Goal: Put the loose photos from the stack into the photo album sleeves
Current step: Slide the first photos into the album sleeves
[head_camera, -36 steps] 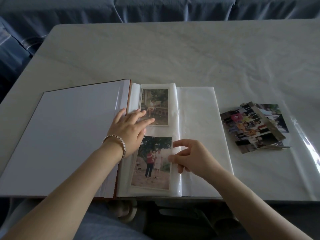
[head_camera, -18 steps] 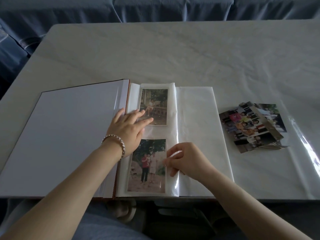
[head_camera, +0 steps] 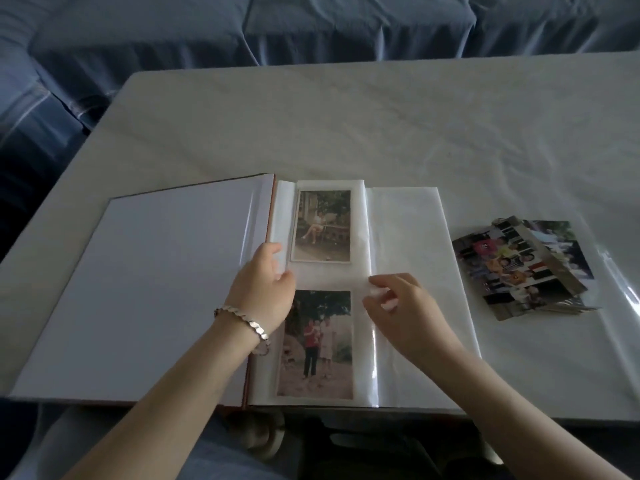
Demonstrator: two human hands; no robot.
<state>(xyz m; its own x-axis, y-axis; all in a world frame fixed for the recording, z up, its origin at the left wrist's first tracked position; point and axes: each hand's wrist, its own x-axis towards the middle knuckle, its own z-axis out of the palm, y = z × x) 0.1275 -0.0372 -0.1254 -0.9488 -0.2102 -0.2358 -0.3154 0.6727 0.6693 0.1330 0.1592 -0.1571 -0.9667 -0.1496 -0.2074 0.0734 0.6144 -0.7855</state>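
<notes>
The photo album (head_camera: 138, 289) lies open at the table's near edge. Its right page (head_camera: 408, 237) carries two photos under a clear sleeve (head_camera: 374, 358): an upper photo (head_camera: 322, 225) and a lower photo (head_camera: 317, 344) of people standing outdoors. My left hand (head_camera: 265, 289), with a bracelet on the wrist, rests on the page's inner margin beside the spine, its fingers loosely bent. My right hand (head_camera: 398, 306) pinches the sleeve's free edge between the two photos. The stack of loose photos (head_camera: 519, 268) lies fanned on the table to the right of the album.
The white table (head_camera: 381, 133) stretches away behind the album. Its plastic cover wrinkles and shines at the right (head_camera: 623, 289). Blue draped fabric (head_camera: 311, 29) lies beyond the far edge and to the left. My lap shows below the near edge.
The lower photo has slid left, fully into its sleeve. My right hand moved up to the sleeve's edge between the photos. My left hand drew back towards the spine and its fingers bent.
</notes>
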